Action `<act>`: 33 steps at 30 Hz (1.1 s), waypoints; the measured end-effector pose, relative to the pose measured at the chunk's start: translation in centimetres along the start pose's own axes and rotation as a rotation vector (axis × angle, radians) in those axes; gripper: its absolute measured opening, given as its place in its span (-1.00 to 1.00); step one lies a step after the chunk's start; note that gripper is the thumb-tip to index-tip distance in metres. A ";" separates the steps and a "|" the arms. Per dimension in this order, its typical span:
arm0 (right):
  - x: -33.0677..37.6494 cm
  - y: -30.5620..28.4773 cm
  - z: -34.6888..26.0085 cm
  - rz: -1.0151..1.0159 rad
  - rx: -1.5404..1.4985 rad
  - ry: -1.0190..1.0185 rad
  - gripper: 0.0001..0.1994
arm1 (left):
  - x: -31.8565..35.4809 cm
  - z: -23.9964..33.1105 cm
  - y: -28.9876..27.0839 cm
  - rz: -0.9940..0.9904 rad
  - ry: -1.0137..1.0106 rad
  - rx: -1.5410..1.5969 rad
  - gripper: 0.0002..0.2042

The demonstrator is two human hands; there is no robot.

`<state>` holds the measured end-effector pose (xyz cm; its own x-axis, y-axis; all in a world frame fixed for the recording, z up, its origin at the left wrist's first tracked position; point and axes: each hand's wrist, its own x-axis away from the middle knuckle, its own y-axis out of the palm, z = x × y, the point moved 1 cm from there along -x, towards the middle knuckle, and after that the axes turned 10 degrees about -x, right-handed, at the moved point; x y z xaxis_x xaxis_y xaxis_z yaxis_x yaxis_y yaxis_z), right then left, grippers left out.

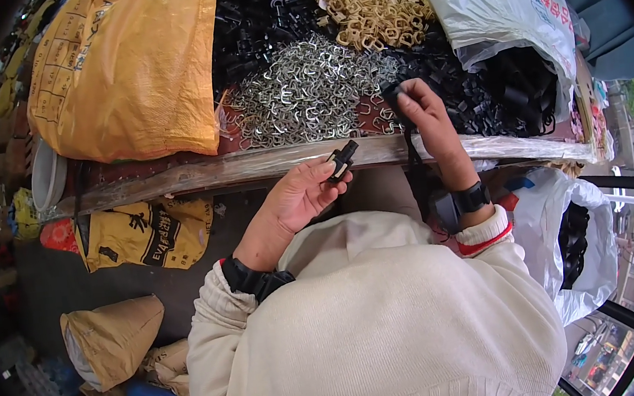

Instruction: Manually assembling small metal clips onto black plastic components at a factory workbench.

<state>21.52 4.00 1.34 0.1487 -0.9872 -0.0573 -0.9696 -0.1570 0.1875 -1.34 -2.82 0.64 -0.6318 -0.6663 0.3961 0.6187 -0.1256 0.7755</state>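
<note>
My left hand is closed on a small black plastic fitting with a narrow end and a pale piece on its side. It is held just over the table's front edge. To the right, my right hand pinches a black part between thumb and fingers; its exact kind is hard to make out. A black strap hangs below that hand, and I cannot tell whether it joins the part. Behind both hands lies a heap of bent silver metal hooks on the table.
Tan rings and black plastic pieces are heaped beyond and beside the hooks. An orange sack covers the table's left; a white bag lies at right. Another white bag stands lower right, and paper sacks lie lower left.
</note>
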 end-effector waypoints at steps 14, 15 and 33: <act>2.7 4.2 -2.5 -0.373 0.522 -0.256 -0.63 | 0.2 0.3 -0.5 0.048 0.034 -0.075 -0.77; 2.7 4.4 -2.6 -0.376 0.523 -0.255 -0.63 | 0.2 0.3 -0.4 0.049 0.036 -0.072 -0.77; 3.8 5.8 -3.3 -0.454 0.740 -0.409 -0.57 | 0.6 0.5 -0.5 0.133 0.041 -0.233 -0.76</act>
<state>17.12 -0.76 5.46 0.5969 -0.7285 -0.3360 -0.7338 -0.3265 -0.5958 -2.21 -2.79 0.71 -0.5210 -0.7169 0.4632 0.7889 -0.1973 0.5820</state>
